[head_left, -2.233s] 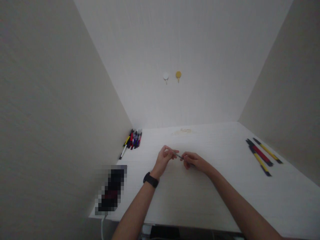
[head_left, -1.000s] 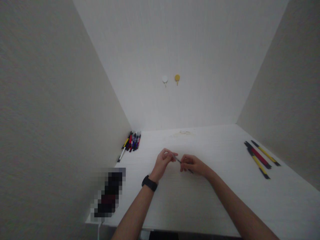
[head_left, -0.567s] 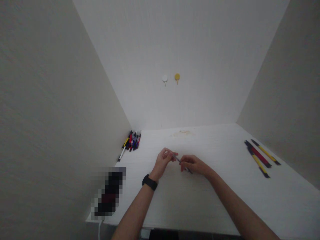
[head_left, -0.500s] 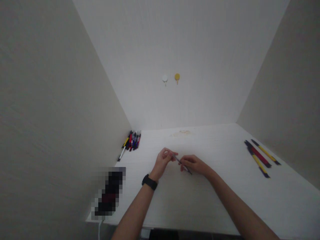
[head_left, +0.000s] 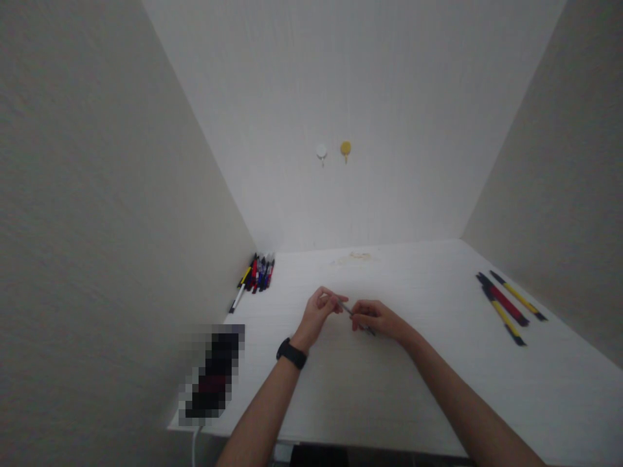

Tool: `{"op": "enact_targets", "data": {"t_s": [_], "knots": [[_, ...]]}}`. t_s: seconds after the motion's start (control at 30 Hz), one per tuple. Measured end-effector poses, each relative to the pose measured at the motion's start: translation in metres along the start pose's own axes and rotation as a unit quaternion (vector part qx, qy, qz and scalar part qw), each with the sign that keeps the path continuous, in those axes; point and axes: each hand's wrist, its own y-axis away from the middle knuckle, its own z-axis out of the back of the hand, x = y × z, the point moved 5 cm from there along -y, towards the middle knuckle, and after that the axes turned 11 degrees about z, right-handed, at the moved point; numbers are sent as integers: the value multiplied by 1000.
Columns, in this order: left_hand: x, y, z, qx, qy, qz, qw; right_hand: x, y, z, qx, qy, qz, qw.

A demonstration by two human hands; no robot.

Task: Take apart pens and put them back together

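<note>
A slim dark pen slants between my two hands above the middle of the table. My left hand, with a black watch on its wrist, pinches the pen's upper left end between thumb and fingers. Closed around the lower part is my right hand, whose fingers cover much of the pen. Its dark tip shows just below that hand.
At the back left lies a bunch of pens, with a white one beside it. Several yellow and red strips with dark ends lie at the right. A pixelated dark object and a white cable are near left. Two hooks are on the wall.
My right hand's fingers have curled further over the pen, so less of its lower end shows. My left hand stays almost in place.
</note>
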Motion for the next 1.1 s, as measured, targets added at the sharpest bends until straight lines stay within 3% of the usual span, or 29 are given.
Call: {"op": "enact_targets", "data": {"t_s": [0.47,1.1], "knots": [[0,-1,0,-5,-13,-11,1000,-5,0,5,-47,8,0,999],[0,-2,2,21,-16,-16,1000,-5,3,1,9,-27,-32,999]]}}
